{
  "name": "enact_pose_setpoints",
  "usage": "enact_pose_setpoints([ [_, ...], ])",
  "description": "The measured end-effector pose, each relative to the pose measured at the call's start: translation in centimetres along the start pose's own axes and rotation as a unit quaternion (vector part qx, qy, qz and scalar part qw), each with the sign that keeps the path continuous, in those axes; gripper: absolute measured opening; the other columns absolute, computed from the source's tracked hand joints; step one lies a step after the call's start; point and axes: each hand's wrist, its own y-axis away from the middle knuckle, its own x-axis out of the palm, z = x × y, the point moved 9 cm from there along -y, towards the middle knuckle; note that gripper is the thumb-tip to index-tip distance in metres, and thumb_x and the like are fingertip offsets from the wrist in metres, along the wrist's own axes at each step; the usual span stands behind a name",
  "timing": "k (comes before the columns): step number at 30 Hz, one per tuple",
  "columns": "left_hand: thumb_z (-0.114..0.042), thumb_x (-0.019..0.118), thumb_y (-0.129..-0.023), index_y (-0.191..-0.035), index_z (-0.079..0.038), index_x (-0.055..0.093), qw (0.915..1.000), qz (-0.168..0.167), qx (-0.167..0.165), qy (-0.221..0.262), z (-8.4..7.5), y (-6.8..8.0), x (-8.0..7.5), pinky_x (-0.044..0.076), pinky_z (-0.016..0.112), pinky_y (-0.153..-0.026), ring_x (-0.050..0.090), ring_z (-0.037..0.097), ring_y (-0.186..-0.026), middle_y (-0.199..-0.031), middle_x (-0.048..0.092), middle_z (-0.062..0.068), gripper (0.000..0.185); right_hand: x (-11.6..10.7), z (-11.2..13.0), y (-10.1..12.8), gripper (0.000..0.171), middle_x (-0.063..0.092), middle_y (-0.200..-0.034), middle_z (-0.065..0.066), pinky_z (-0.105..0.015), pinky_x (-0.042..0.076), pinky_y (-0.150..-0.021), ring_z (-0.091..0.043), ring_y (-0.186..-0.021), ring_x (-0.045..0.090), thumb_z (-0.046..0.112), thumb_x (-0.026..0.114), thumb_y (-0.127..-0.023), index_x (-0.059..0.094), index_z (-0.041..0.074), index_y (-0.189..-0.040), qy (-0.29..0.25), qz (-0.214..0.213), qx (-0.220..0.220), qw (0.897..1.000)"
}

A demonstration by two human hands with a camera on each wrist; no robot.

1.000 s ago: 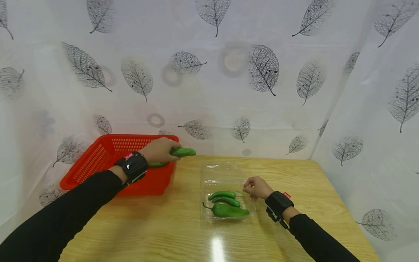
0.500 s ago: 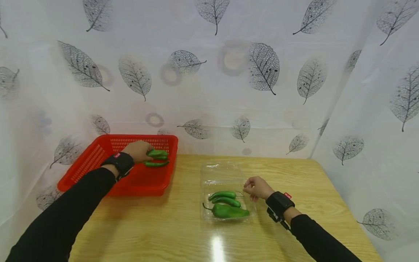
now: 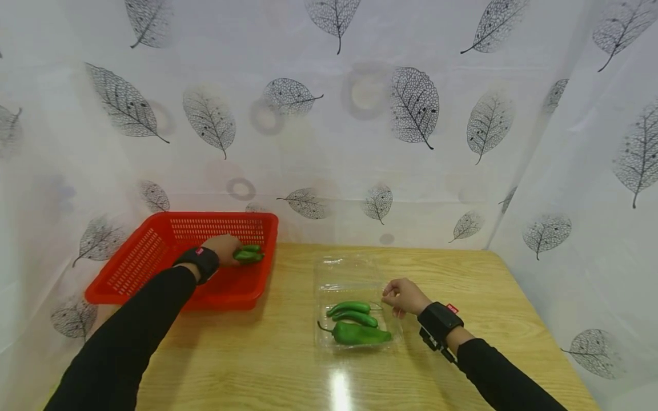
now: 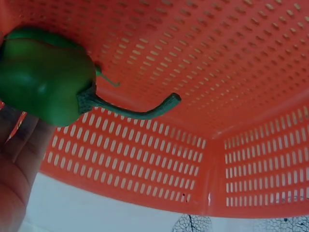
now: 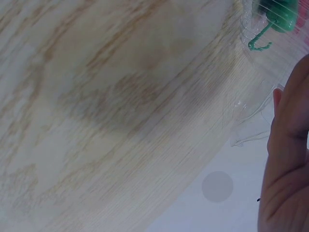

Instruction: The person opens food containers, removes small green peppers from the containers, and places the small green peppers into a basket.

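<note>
In the head view my left hand is down inside the red plastic basket, gripping a green pepper. The left wrist view shows this pepper's thick curved stem pointing away from the fingers, with another green pepper behind it. My right hand pinches the right rim of a clear plastic clamshell box; the exact contact is hard to see. Inside the box lie two slim green chillies and a larger green pepper, nearest the front.
Basket and box stand on a wooden table, with a strip of tabletop between them. The box's lid is folded back. A white leaf-print sheet closes off the back and both sides.
My left hand has gone from the basket's right edge, where it held a green pepper, back left and down into the basket. The right hand has stayed at the box.
</note>
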Motion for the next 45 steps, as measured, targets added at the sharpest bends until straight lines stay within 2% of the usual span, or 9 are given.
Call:
enact_pose_setpoints([
  [7, -0.023, 0.076, -0.073, -0.083, -0.012, 0.068, 0.9995, 0.025, -0.006, -0.016, 0.0, -0.1, 1.7, 0.042, 0.031, -0.061, 0.051, 0.015, -0.066, -0.073, 0.059, -0.002, 0.017, 0.1, 0.4, 0.1, 0.018, 0.057, -0.075, -0.027, -0.036, 0.051, -0.047, -0.017, -0.048, 0.056, 0.005, 0.058, -0.090, 0.056, -0.010, -0.098, -0.003, 0.003, -0.002, 1.000],
  [14, -0.023, 0.075, -0.076, -0.080, -0.013, 0.066, 0.9988, 0.046, -0.013, -0.001, 0.0, 0.1, 2.5, 0.037, 0.026, -0.057, 0.046, 0.013, -0.062, -0.069, 0.055, -0.003, 0.014, 0.0, 0.4, 0.0, 0.016, 0.057, -0.075, -0.025, -0.032, 0.051, -0.046, -0.015, -0.048, 0.056, 0.005, 0.058, -0.090, 0.057, -0.009, -0.097, -0.002, 0.000, 0.001, 1.000],
  [20, -0.022, 0.076, -0.075, -0.085, -0.011, 0.067, 0.9982, 0.059, -0.012, -0.004, -0.2, 0.4, 2.9, 0.041, 0.027, -0.058, 0.048, 0.014, -0.064, -0.074, 0.059, -0.001, 0.017, 0.0, 0.6, 0.0, 0.016, 0.058, -0.076, -0.027, -0.031, 0.050, -0.046, -0.013, -0.048, 0.056, 0.005, 0.058, -0.090, 0.057, -0.009, -0.097, 0.001, 0.001, -0.004, 1.000],
  [31, -0.020, 0.078, -0.073, -0.089, -0.014, 0.069, 0.9966, 0.072, -0.040, 0.010, 0.2, 0.8, 3.8, 0.040, 0.028, -0.059, 0.047, 0.015, -0.066, -0.077, 0.061, -0.002, 0.019, 0.5, -0.1, 0.0, 0.017, 0.058, -0.075, -0.024, -0.031, 0.050, -0.046, -0.014, -0.048, 0.056, 0.007, 0.060, -0.090, 0.058, -0.009, -0.097, -0.008, 0.000, 0.004, 1.000],
  [37, -0.024, 0.081, -0.069, -0.099, -0.015, 0.070, 0.9961, 0.076, -0.042, 0.010, 0.2, 0.7, 3.9, 0.043, 0.030, -0.061, 0.050, 0.016, -0.069, -0.083, 0.065, -0.001, 0.034, 0.6, -0.5, -0.1, 0.018, 0.058, -0.074, -0.018, -0.032, 0.052, -0.046, -0.010, -0.048, 0.056, 0.008, 0.059, -0.090, 0.058, -0.008, -0.098, 0.000, -0.001, 0.012, 1.000],
  [45, -0.028, 0.084, -0.065, -0.094, -0.014, 0.070, 0.9952, 0.086, -0.045, 0.003, -0.3, 0.5, 2.9, 0.042, 0.029, -0.061, 0.051, 0.017, -0.071, -0.084, 0.064, 0.000, 0.035, 0.2, -0.5, -0.1, 0.018, 0.058, -0.075, -0.020, -0.032, 0.051, -0.046, -0.012, -0.048, 0.057, 0.009, 0.060, -0.090, 0.058, -0.008, -0.097, -0.001, -0.004, 0.020, 1.000],
])
